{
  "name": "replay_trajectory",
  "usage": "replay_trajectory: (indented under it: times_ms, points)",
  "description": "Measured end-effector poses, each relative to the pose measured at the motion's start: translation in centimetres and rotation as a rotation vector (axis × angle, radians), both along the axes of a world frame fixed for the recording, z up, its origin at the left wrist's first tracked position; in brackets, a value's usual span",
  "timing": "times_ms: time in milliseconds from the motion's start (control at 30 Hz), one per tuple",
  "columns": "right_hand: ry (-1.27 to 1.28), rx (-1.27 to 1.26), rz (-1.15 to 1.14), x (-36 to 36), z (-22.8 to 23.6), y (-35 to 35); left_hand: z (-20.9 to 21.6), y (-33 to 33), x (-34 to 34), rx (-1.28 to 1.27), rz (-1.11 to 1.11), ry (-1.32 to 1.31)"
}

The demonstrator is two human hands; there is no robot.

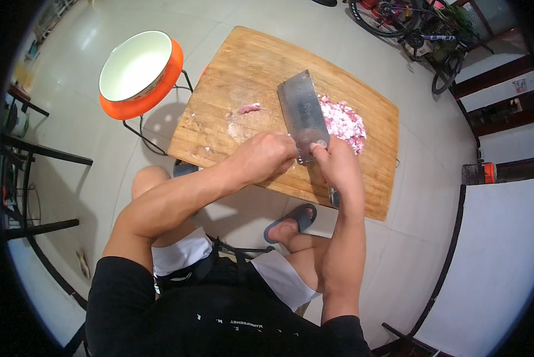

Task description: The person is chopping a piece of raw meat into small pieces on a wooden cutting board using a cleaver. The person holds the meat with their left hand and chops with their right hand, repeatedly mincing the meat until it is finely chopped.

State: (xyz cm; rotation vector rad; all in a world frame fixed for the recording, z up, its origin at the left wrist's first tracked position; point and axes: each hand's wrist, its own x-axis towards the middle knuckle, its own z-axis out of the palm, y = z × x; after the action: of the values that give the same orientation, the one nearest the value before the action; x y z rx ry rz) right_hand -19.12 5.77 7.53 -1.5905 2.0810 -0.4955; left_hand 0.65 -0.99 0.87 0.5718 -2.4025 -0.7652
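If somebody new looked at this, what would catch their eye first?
Probably the broad cleaver in the right hand, held over the wooden board, with the left hand curled close beside it. Next, the heap of chopped pink-and-white meat just right of the cleaver, then the cream bowl on a bright orange stool beyond the board's left edge.

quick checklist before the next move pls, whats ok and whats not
1. Cleaver held by the right hand: ok, thumb at the blade's near end.
2. Left hand well away from the blade: not ok, its curled fingers are right beside it.
3. Something pinched under those fingers: cannot tell, the hand hides it.
4. All meat in the chopped pile: not ok, a small strip lies apart.
5. Bowl open side up on the orange stool: ok.
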Motion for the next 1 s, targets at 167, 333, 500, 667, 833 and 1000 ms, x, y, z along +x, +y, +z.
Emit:
replay_trajectory:
  times_ms: [167,333,500,667,833,1000]
  points:
    - [-0.533,0.164,-0.22,-2.5,-1.0,0.7,-0.2,-0.3,-0.1,-0.026,-0.046,0.048]
    - [-0.543,0.202,-0.287,-4.7,-0.4,2.0,-0.4,-1.2,0.4,-0.063,0.011,0.069]
    - [-0.467,0.18,-0.31,-4.9,0.5,3.4,-0.4,-1.6,0.7,-0.089,0.013,0.015]
    - [-0.021,0.057,-0.211,-3.9,0.3,4.7,-0.7,-1.8,0.2,-0.144,-0.017,0.107]
    - [0.237,0.037,-0.17,0.5,3.2,6.1,-0.7,-2.0,-0.3,-0.219,-0.042,0.041]
    - [0.416,0.09,-0.093,2.1,3.1,6.2,-1.0,-2.3,-0.7,-0.283,-0.099,0.011]
